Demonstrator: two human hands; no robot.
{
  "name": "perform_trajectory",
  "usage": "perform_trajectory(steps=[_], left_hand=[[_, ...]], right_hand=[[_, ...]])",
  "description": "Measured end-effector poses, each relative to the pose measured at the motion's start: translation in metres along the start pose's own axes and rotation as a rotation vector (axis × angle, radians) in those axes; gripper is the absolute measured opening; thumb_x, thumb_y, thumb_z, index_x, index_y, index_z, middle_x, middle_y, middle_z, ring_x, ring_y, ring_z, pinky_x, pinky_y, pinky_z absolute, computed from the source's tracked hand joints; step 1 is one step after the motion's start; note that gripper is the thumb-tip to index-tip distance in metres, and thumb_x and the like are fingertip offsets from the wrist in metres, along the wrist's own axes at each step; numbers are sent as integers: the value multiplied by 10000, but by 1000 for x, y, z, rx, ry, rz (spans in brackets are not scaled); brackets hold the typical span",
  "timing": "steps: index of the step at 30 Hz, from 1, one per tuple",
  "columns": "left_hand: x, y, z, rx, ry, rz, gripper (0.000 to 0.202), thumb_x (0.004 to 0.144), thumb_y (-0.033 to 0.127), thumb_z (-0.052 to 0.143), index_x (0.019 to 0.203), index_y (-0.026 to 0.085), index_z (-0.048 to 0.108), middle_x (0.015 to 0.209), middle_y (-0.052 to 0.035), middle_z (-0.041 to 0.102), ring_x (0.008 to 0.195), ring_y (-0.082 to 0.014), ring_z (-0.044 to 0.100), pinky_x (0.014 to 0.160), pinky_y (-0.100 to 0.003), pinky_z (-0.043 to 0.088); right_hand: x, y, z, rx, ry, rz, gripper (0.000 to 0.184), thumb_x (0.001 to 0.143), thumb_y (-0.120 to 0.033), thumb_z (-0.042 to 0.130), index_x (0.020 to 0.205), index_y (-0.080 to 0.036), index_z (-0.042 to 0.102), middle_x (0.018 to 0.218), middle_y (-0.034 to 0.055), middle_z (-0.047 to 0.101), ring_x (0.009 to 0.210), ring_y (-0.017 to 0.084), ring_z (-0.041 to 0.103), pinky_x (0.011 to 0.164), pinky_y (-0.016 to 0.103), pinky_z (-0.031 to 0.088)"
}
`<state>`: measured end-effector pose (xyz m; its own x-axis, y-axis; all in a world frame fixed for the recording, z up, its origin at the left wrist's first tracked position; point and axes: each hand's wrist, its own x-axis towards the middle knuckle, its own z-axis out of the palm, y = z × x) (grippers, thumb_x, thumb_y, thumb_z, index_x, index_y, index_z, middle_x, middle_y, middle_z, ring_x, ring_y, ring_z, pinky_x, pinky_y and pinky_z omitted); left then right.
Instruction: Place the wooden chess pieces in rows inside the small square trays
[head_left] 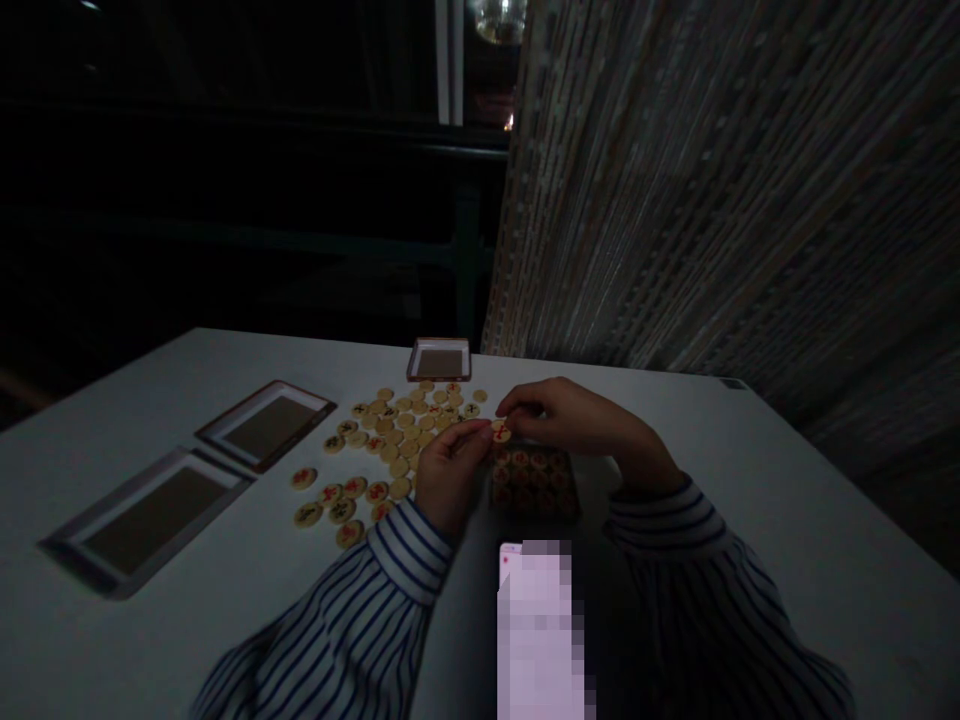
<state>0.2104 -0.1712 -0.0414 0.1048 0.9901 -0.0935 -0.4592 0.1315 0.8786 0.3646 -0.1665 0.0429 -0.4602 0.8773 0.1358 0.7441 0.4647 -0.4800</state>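
Observation:
Several round wooden game pieces [390, 430] with red or black marks lie scattered on the white table [750, 500]. My left hand [448, 470] pinches one piece [501, 431] with a red mark above a small dark box [534, 480] holding rows of red-marked pieces. My right hand [570, 415] hovers just behind it, fingers curled onto the same piece. Both arms wear striped sleeves.
Two flat rectangular trays [150, 515] [266, 422] lie at the left, and a small tray [439, 360] stands behind the pieces. A phone [536, 620] lies near the front edge. A woven curtain [712, 200] hangs at the right; the background is dark.

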Motion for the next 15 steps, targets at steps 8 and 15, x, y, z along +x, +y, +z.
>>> perform_trajectory(steps=[8,15], left_hand=[[-2,3,2,-2,-11,-23,332,541,281,758,819,130,657,642,-17,671,609,-128,614,633,-257,482],[0,3,1,-3,-23,39,297,555,274,747,804,135,667,701,-24,682,635,-130,617,651,-265,488]], right_hand=[[0,0,0,21,-3,-4,211,789,-215,491,908,-167,658,857,39,676,770,145,595,680,242,414],[0,-6,1,-9,31,18,217,790,-198,487,919,-176,661,864,32,679,784,148,600,699,250,423]])
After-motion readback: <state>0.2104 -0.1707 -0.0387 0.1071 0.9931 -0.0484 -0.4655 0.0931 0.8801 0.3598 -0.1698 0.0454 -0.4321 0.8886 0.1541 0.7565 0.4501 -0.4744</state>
